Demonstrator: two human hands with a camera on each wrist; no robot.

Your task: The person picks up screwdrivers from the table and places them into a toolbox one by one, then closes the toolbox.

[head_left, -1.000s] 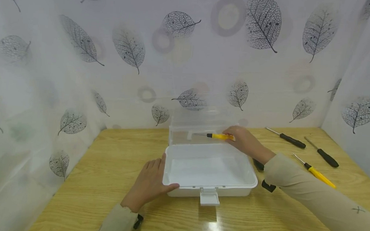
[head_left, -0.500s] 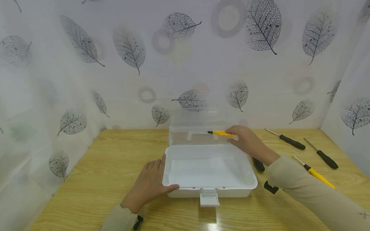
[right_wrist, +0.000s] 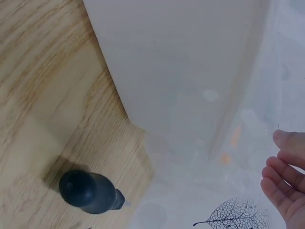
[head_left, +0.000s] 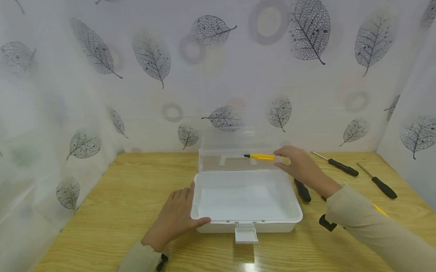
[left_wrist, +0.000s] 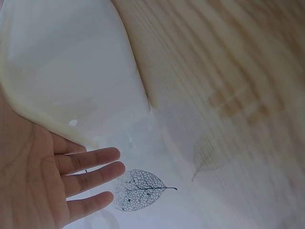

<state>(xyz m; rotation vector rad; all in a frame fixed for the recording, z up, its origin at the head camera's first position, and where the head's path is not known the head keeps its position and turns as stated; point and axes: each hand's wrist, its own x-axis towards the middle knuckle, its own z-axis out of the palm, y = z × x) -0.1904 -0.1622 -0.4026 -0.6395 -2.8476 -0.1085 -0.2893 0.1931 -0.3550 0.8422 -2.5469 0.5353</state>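
Observation:
A white plastic box [head_left: 249, 196] stands with its clear lid [head_left: 209, 162] swung back and its front latch [head_left: 246, 233] hanging down. Inside the lid lies a yellow screwdriver [head_left: 262, 157], its tip pointing left. My right hand [head_left: 300, 166] hovers just right of that handle, thumb and fingers parted, holding nothing. My left hand [head_left: 175, 214] rests against the box's left side, thumb along the front rim. In the left wrist view the left hand's fingers [left_wrist: 90, 181] are extended beside the wall. Orange patches blur through the lid in the right wrist view.
Right of the box lies a black-handled screwdriver [head_left: 303, 191]. Farther right are two more black screwdrivers [head_left: 343, 166] and a second yellow screwdriver [head_left: 380, 210], partly hidden by the right sleeve. A leaf-print curtain [head_left: 148, 107] hangs behind the wooden table [head_left: 140, 177].
My right hand has let go of the yellow screwdriver, leaving it in the lid, and drawn back to the right. The left hand has stayed at the box.

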